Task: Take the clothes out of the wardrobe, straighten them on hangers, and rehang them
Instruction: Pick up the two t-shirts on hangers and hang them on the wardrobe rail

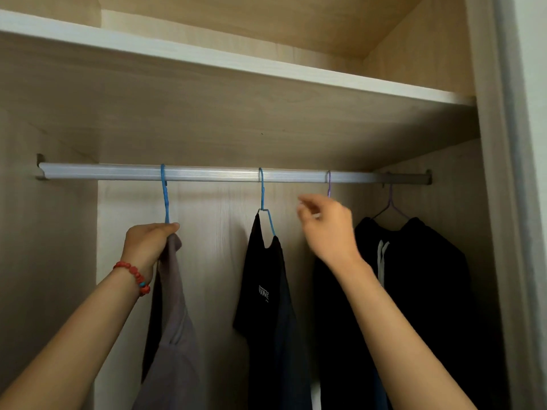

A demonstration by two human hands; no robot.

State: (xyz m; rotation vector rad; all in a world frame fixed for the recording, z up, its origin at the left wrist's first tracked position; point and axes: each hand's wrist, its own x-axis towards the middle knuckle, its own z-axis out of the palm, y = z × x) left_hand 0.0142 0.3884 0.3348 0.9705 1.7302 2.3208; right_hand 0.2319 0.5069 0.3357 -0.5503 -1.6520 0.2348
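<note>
Grey cloth, a garment (174, 306) hung on a blue hanger (164, 196) hooked over the rail (207, 174), is gripped at its neck by the left hand (148, 244), probably so it can be lifted off. The right hand (325, 223) is held blurred, fingers loosely curled, near the purple hanger (329, 184); nothing is seen gripped. A black T-shirt (266, 306) and a dark hoodie (420, 276) are left hanging.

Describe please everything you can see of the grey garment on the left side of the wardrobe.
The grey garment is of soft, matte fabric, brownish grey, and hangs in long loose folds from a blue hanger whose hook sits over the silver rail. It is leftmost of the hanging clothes, apart from the black T-shirt beside it. The left hand grips its top where the hanger's neck meets the fabric. Its bottom runs out of the picture.
</note>
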